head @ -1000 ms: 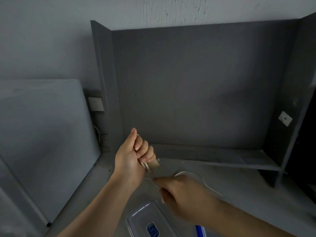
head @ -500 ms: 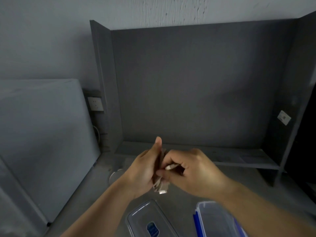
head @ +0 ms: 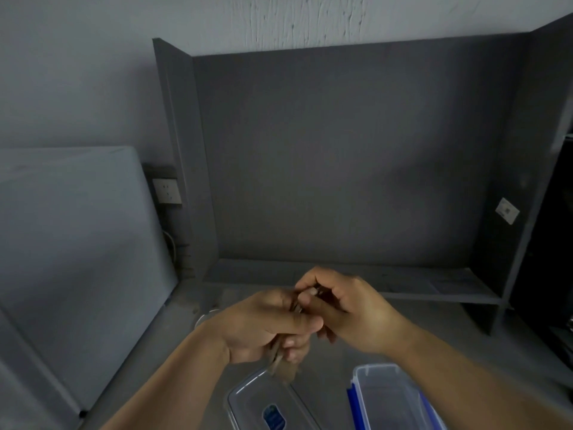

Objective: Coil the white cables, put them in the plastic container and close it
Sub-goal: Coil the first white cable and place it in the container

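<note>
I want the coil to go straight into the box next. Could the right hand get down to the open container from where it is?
Probably yes. The right hand is above and just behind the open container, with nothing between them. Its grip is busy on the cable bundle shared with the left hand.

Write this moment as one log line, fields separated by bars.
left hand: grips cable bundle | right hand: pinches cable top | container: open | lid: on desk

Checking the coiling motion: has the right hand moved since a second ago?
Yes. The right hand has risen from low beside the lid toward the shelf ledge, meeting the left hand.
</note>
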